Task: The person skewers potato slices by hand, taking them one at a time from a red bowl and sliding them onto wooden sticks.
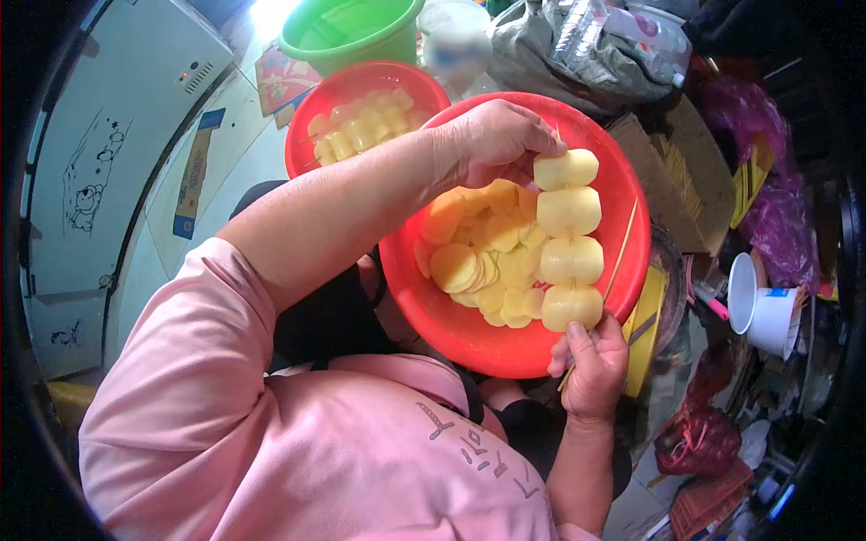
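A skewer of peeled, pale yellow potato slices (pixel 569 213), grouped in several rounded bundles, is held over the red basin (pixel 636 270). At its far end, my left hand (pixel 505 135) is closed, fingers pinching near the stick's tip. My right hand (pixel 593 361) grips the near end, thumb close to the last bundle. A bare bamboo stick (pixel 622 248) also runs through my right hand and slants up beside the skewer. Loose potato slices (pixel 492 248) are heaped in the basin below and left of the skewer.
A smaller red basin (pixel 299 135) with finished-looking potato skewers (pixel 361 131) stands beyond my left forearm. Behind it is a green tub (pixel 352 36). On the right are a cardboard box (pixel 663 180) with sticks, a white cup (pixel 771 320) and a red net bag (pixel 699 442).
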Available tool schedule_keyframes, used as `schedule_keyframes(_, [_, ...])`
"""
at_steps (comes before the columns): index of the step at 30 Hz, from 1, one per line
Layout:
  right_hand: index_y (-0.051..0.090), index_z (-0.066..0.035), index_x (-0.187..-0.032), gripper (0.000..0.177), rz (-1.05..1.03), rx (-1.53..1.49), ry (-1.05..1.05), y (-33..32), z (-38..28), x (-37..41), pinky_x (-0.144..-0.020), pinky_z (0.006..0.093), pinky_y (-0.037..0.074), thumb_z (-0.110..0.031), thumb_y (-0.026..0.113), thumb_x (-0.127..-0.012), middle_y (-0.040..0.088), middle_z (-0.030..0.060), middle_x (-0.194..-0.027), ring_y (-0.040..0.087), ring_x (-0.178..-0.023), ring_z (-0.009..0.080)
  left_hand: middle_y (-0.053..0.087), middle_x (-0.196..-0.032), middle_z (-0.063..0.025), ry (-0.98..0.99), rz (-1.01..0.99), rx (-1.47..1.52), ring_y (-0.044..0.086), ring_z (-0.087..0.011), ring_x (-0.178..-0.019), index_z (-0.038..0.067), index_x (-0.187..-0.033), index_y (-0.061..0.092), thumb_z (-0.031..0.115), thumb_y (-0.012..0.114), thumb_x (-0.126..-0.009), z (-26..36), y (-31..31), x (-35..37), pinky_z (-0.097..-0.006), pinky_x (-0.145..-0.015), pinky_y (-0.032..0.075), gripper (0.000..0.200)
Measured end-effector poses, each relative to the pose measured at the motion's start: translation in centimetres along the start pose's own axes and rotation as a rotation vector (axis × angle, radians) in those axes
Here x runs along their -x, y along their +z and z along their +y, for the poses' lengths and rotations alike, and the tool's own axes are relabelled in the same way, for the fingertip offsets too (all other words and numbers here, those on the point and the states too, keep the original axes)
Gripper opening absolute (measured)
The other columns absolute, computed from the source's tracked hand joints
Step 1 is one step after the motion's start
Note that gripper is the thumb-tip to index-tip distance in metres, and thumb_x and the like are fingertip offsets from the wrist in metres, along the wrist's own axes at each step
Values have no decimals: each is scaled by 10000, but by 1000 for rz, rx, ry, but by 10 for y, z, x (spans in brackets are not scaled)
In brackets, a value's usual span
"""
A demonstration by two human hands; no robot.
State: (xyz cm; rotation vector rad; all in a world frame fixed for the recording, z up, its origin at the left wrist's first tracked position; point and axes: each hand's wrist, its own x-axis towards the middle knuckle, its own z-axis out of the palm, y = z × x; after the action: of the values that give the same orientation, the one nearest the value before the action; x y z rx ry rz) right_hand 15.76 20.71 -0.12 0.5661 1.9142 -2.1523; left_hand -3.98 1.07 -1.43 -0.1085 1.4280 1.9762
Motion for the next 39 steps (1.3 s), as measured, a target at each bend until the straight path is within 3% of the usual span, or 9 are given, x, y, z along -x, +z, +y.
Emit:
schedule_keyframes(14, [549, -3, -1015, 156, 13, -103, -34, -4, -1, -5, -404, 191, 386, -102, 549, -895, 565, 41, -643, 470, -444, 80, 627, -857, -70, 85, 21, 6, 639, -189, -771, 33, -918, 602, 172, 607, -867, 2, -1, 1, -329, -700, 546, 149])
schedule_keyframes(18, [547, -3, -1035, 171, 32, -211, -20, -4, -2, -6, -403, 193, 380, -106, 547, -899, 552, 36, -647, 450, -449, 78, 624, -798, -74, 87, 184, -374, 631, -164, -682, 32, -902, 614, 180, 573, -871, -11, -19, -14, -315, -633, 536, 157])
schedule_keyframes(20, [548, -3, -1036, 173, 62, -218, -24, -4, -1, -6, -403, 193, 377, -111, 547, -900, 548, 34, -647, 446, -451, 77, 645, -762, -112, 290, -20, -1343, 643, -184, -696, 25, -885, 637, 191, 568, -836, -26, -26, -19, -336, -644, 527, 186])
schedule_keyframes(22, [553, -2, -1031, 171, 24, -212, -12, -5, -1, -5, -405, 190, 370, -112, 546, -901, 546, 34, -642, 446, -454, 75, 678, -846, -141, 242, -113, -1655, 660, -296, -815, 44, -860, 693, 198, 591, -722, -52, -25, -24, -380, -698, 534, 230])
schedule_keyframes(24, [553, -2, -1028, 170, 19, -199, -9, -4, -2, -5, -406, 188, 368, -115, 547, -901, 547, 34, -641, 447, -454, 74, 687, -894, -116, -27, -99, -1680, 664, -263, -840, 60, -895, 702, 223, 617, -710, -56, -9, -11, -379, -706, 532, 260])
schedule_keyframes(27, [554, -2, -1021, 168, 13, -178, -4, -4, -2, -5, -410, 187, 366, -119, 550, -901, 548, 34, -641, 446, -454, 74, 673, -907, -126, -160, -168, -1802, 650, -296, -866, 85, -917, 677, 318, 653, -717, -62, -3, -7, -403, -746, 520, 308])
schedule_keyframes(34, [560, -3, -1005, 166, 21, -158, -4, -7, -1, -4, -406, 188, 373, -130, 561, -898, 552, 34, -646, 448, -452, 74, 674, -885, -127, -78, -191, -1846, 653, -298, -850, 90, -879, 676, 226, 684, -663, -68, 1, -7, -424, -722, 524, 256])
schedule_keyframes(37, [563, -3, -1007, 169, 11, -159, -7, -7, -2, -3, -404, 189, 376, -132, 563, -898, 553, 33, -648, 449, -454, 71, 671, -887, -134, -29, -96, -1727, 653, -301, -847, 81, -868, 670, 223, 678, -670, -62, -1, -7, -428, -720, 523, 244])
schedule_keyframes(39, [564, -1, -1010, 171, 10, -153, -2, -8, -2, -3, -404, 189, 377, -131, 561, -898, 553, 33, -648, 448, -454, 71, 669, -887, -142, -28, -189, -1789, 653, -302, -843, 72, -899, 661, 223, 679, -681, -61, -5, -10, -423, -720, 523, 266])
